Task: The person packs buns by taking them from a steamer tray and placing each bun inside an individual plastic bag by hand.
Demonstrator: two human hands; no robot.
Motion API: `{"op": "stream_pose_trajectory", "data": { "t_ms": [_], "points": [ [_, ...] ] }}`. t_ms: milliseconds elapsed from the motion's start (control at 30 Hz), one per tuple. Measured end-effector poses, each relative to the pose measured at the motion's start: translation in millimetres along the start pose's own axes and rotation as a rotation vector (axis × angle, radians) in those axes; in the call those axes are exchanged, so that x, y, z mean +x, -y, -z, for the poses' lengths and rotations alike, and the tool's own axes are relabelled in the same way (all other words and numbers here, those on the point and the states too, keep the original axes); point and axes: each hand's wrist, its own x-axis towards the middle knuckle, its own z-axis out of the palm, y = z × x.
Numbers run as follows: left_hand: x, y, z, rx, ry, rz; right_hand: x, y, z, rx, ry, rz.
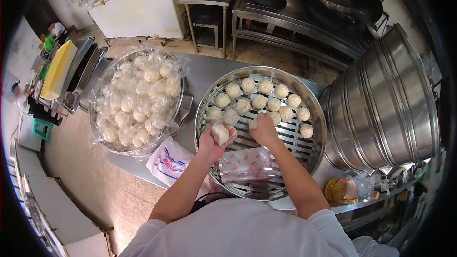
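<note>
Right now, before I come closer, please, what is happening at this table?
A person holds one bun in the left hand. The right hand has another bun over the slatted round steamer tray. More pleated buns sit mostly across its far half, and a printed plastic packet lies at the near side. To the left, many buns lie under clear plastic.

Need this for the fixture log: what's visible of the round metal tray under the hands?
Wide round silvery metal tray with raised rim and slatted, gapped base, on a grey metal table. Pleated white buns cover mostly its far half; a clear, red-printed plastic bag lies across its near part. The left hand cups a bun above it; the right hand has its fingers on another.
</note>
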Motion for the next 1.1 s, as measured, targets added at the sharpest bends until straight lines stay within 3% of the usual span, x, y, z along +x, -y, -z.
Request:
{"op": "stream_pose_trajectory", "data": {
  "t_ms": [33, 133, 233, 267, 367, 400, 500, 567, 600, 667, 767, 900, 1033, 1100],
  "points": [
    [-2, 1, 0, 0.023, 0.014, -0.012, -4, 3, 6, 0.107, 0.066, -0.088],
    [-5, 3, -4, 0.070, 0.061, -0.063, -36, 33, 30, 0.595, -0.017, -0.203],
    [-7, 15, -13, 0.079, 0.084, -0.113, -59, 63, 37, 0.935, -0.006, -0.086],
    [-9, 23, -19, 0.094, 0.076, -0.114, -59, 58, 19, 0.739, -0.071, 0.054],
    [-36, 44, -61, 0.147, 0.059, -0.142, -55, 59, -25, 0.680, -0.293, 0.126],
    [-37, 50, -62, 0.158, 0.052, -0.157, -61, 63, -26, 0.801, -0.192, 0.060],
    [-10, 63, -32, 0.343, 0.099, -0.244, -80, 68, -21, 0.908, -0.228, 0.007],
    [-3, 64, -22, 0.652, 0.131, -0.315, -92, 65, -5, 1.328, -0.082, -0.371],
    [-6, 56, -19, 0.952, 0.117, -0.387, -98, 63, 7, 1.531, 0.000, -0.563],
    [-11, 34, -18, 1.549, 0.079, -0.537, -124, 55, 26, 1.600, 0.077, -0.592],
    [-26, 35, -16, 1.547, -0.077, -0.797, -152, 61, 63, 1.562, 0.169, -0.462],
    [-71, 44, -42, 1.558, 0.077, -0.873, -162, 71, 98, 1.390, 0.377, -0.279],
    [-97, 48, -45, 1.566, 0.333, -0.860, -141, 58, 94, 1.363, 0.562, -0.485],
    [-100, 47, -37, 1.495, 0.389, -0.717, -139, 55, 92, 1.483, 0.492, -0.569]
  ]
}}
